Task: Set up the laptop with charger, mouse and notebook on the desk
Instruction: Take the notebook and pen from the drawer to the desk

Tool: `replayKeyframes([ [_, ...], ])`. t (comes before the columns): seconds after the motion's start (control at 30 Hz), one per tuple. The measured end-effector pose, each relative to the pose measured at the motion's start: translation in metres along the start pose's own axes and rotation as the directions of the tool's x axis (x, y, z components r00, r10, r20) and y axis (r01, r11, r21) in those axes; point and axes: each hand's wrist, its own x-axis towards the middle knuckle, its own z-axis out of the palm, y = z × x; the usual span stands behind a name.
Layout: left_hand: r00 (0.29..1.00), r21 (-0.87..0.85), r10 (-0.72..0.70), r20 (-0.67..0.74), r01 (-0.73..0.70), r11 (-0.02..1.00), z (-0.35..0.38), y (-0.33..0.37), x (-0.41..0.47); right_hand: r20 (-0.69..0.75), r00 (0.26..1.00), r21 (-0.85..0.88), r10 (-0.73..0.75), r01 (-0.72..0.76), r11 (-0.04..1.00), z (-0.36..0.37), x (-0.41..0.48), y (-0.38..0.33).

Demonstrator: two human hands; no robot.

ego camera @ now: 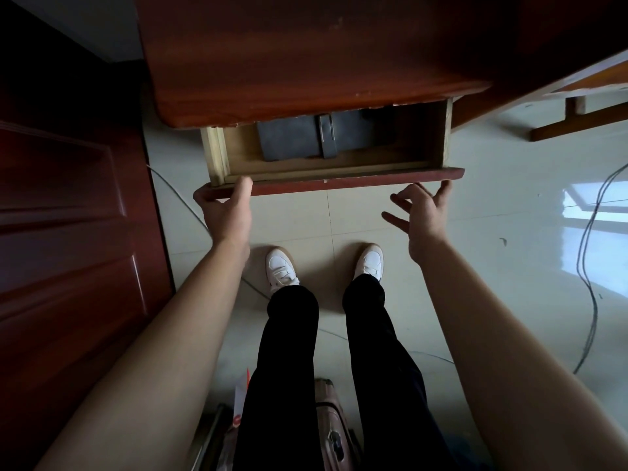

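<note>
Gripped left end of drawer front with left hand. Held right hand open, fingers spread, at right end. Found dark case inside, partly under desk.

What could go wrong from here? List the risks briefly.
Only the left hand grips the red-brown wooden drawer, at its left end; the right hand is open beside its right end. A one-sided pull may skew or drop it.
The dark grey flat case with a strap lies partly under the red-brown wooden desk top; lifting it out may catch that edge.
The thin dark cable on the floor could trip a step rightward.
</note>
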Motion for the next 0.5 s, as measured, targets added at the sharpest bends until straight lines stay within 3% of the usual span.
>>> replayKeyframes([
  [0.13, 0.997, 0.051, -0.062, 0.045, 0.06, 0.997, -0.008, 0.009, 0.0, -0.162, 0.987, 0.029, 0.016, -0.011, 1.0, 0.001, -0.007, -0.021],
  [0.23, 0.992, 0.037, -0.125, 0.004, 0.125, 0.991, -0.006, 0.019, -0.005, -0.104, 0.992, 0.167, 0.074, -0.056, 0.984, 0.002, -0.012, -0.036],
  [0.37, 0.982, -0.048, -0.161, -0.099, 0.157, 0.987, 0.002, 0.013, -0.021, -0.191, 0.982, 0.043, -0.014, 0.022, 0.999, 0.008, -0.013, -0.037],
  [0.5, 0.969, 0.038, -0.248, 0.007, 0.247, 0.968, -0.005, -0.007, -0.013, -0.197, 0.978, 0.088, 0.069, -0.052, 0.995, 0.006, -0.01, -0.029],
])
